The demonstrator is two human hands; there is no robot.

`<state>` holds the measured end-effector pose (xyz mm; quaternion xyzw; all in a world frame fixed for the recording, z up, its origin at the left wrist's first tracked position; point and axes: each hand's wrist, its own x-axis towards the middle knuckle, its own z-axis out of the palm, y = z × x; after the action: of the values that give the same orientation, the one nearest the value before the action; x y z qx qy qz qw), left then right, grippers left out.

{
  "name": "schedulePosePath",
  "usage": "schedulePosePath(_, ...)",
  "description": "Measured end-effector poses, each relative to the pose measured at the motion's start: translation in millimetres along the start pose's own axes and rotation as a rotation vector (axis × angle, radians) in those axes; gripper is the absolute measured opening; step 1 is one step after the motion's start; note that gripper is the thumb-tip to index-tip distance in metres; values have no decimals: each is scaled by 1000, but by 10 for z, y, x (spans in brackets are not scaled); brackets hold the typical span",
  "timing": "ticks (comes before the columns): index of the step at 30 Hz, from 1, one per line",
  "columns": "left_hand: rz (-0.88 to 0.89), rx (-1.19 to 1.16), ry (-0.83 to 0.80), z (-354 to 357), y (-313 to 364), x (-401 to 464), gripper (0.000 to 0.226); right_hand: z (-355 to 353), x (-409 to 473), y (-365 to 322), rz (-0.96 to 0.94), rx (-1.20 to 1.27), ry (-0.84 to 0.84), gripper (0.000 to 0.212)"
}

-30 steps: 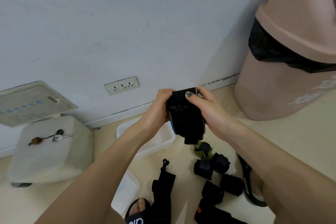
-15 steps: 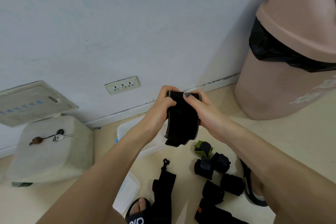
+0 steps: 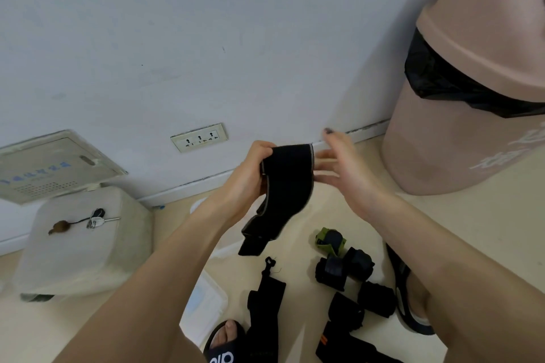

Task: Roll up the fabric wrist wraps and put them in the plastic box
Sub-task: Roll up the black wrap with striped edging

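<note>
My left hand (image 3: pixel 247 177) grips the top of a black fabric wrist wrap (image 3: pixel 284 186), held up in the air; its tail hangs loose below. My right hand (image 3: pixel 339 168) is just to the right of the wrap with fingers spread, blurred, not holding it. On the floor lie several rolled black wraps (image 3: pixel 343 270), one green-and-black roll (image 3: pixel 328 240) and an unrolled black wrap (image 3: pixel 265 303). The white plastic box (image 3: pixel 197 206) sits behind my left forearm, mostly hidden; its lid (image 3: pixel 203 303) lies nearer me.
A large pink bin (image 3: pixel 472 97) with a black liner stands at the right. A pale stool (image 3: pixel 85 244) with keys on it is at the left by the wall. My sandalled feet (image 3: pixel 413 300) flank the wraps on the floor.
My right hand has let go of the wrap and moved off to the right. The wrap has loosened and now hangs longer from my left hand.
</note>
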<state>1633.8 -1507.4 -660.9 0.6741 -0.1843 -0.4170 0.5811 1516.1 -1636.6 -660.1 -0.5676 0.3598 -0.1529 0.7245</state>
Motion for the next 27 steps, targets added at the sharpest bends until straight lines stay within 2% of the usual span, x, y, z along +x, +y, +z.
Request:
schedulePosePath(2,-13,-29,14,85,15,-20,21,54,15,20,25,32,51,41)
schedulePosePath(6,-91,41,-47,191,-154,-50,36,206,-62,191,120,-15,-44,35)
schedulePosePath(10,-41,-14,-25,91,-77,9,40,105,-51,112,97,-3,-84,58)
schedulePosePath(13,6,-64,2,87,-63,18,37,124,-87,94,111,8,-117,62)
schedulePosePath(15,-26,-66,-22,139,-129,-11,38,120,-107,130,177,49,-155,68)
schedulePosePath(19,-27,-8,-37,139,-147,-13,42,58,-110,126,215,-23,-196,70)
schedulePosePath(23,-6,19,-24,103,-123,-4,39,47,-108,126,168,-42,-207,59)
schedulePosePath(27,55,-5,-28,111,-78,2,33,22,-98,102,107,71,-165,28)
